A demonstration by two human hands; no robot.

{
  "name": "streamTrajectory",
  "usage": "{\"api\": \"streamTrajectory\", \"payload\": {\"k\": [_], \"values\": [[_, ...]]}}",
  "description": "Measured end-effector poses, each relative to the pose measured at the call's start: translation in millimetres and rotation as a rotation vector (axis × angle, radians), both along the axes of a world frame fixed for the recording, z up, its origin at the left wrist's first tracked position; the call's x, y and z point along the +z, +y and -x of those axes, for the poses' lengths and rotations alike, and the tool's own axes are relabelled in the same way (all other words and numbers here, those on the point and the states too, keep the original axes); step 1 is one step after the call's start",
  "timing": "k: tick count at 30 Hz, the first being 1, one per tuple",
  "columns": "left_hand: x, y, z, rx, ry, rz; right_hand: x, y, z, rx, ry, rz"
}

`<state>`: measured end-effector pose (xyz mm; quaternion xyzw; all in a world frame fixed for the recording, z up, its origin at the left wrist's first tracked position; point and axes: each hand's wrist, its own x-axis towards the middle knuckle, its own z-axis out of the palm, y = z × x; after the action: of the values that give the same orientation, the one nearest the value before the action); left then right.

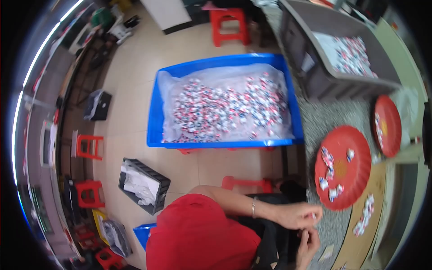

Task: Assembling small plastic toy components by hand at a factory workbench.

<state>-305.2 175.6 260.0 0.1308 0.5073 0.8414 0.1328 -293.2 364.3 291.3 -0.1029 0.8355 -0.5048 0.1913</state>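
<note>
Work at the near edge of the desk (323, 118). The left hand (298, 216) has its fingers curled; its grip appears to pinch a small piece (313, 216), pale with a touch of red. The right hand (308, 245) is just beside it, fingers bent; whether its grip is spread or pressed together cannot be told.

For good control, hold the piece lightly at the fingertips, steady both wrists and keep the hands close together. Judged by its size, the piece is easily dropped; working fully over the desk is the safer position.

Count:
- Blue tub (154, 118): one, lined; pieces too many to count.
- Grey bin (346, 85): one; pieces likewise uncountable.
- Red plates: two. The larger plate (355, 180) bears about six pieces, some touching; the smaller plate (393, 130) bears several, blurred.
- Tan board (355, 249): one, with one cluster of pieces, number unclear.
</note>
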Motion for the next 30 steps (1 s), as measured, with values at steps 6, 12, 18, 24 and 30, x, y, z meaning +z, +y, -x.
{"api": "streamTrajectory", "payload": {"k": [6, 12, 18, 24, 30], "values": [[7.4, -24.6, 9.7, 0.260, -0.033, 0.168, 7.1, 9.9, 1.3, 0.074, 0.097, -0.096], [11.4, -20.7, 32.7, 0.039, -0.166, -0.108, 16.7, 37.5, -16.8, -0.030, 0.086, -0.118], [18.8, 15.1, 41.2, -0.129, -0.085, 0.009, 19.9, 60.9, -17.9, -0.115, 0.114, -0.086], [14.2, 51.3, 39.0, -0.142, 0.033, 0.060, 20.4, 76.7, -14.0, -0.116, 0.228, -0.040], [12.6, 80.4, 36.9, -0.267, -0.013, -0.014, 22.9, 90.9, -7.5, -0.220, 0.283, 0.004]]}}
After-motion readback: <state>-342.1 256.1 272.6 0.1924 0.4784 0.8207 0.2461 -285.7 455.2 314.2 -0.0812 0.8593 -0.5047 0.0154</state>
